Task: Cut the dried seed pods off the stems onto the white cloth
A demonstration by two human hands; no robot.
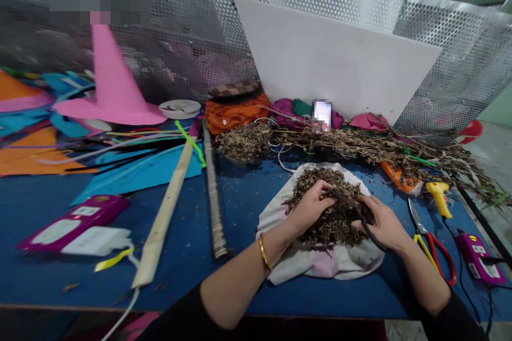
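A heap of dried, crumbled plant bits lies on a white cloth in front of me. Above the heap, my left hand is closed in a pinch on what looks like a dried plant sprig, partly hidden by the fingers. My right hand grips black-handled scissors; their dark blades point left toward my left fingers. Where the blades meet the sprig is hard to make out.
Dried stalks lie along the back. At right are red-and-yellow-handled scissors, a yellow glue gun and a purple power strip. Leftward lie a patterned stick, a bamboo piece, another purple strip and a pink cone hat.
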